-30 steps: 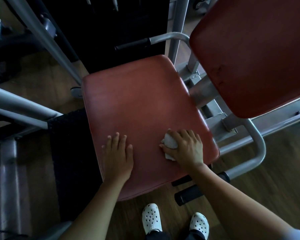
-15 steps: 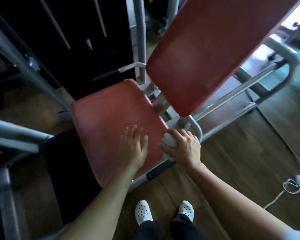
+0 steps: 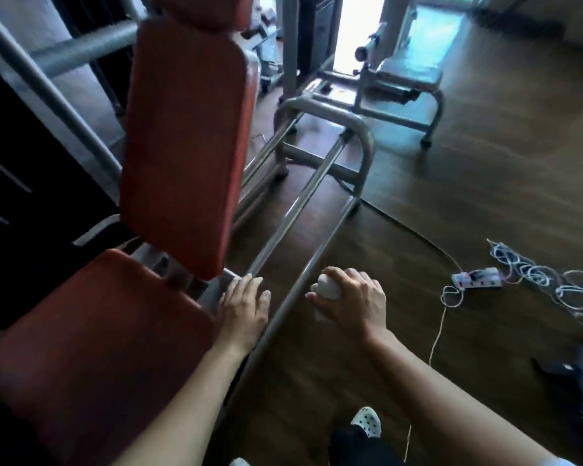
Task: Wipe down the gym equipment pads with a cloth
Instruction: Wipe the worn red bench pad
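Note:
A red seat pad [image 3: 95, 341] fills the lower left, and a red back pad [image 3: 186, 146] stands upright behind it. My left hand [image 3: 244, 309] is flat with straight fingers just off the seat pad's right edge, over the grey metal frame [image 3: 317, 193]. My right hand [image 3: 349, 301] hangs in the air to the right of the frame, above the wooden floor, and grips a balled-up white cloth [image 3: 329, 286]. Neither hand touches a pad.
Grey frame rails run from the seat toward a second bench [image 3: 404, 80] near a bright doorway. A power strip [image 3: 478, 279] with tangled white cables lies on the floor at right. A dark weight stack stands at left. White perforated clogs [image 3: 367, 422] show below.
The view swung up and right. My right hand came off the seat pad with the cloth and now hangs over the floor. My left hand slid off the seat's right edge.

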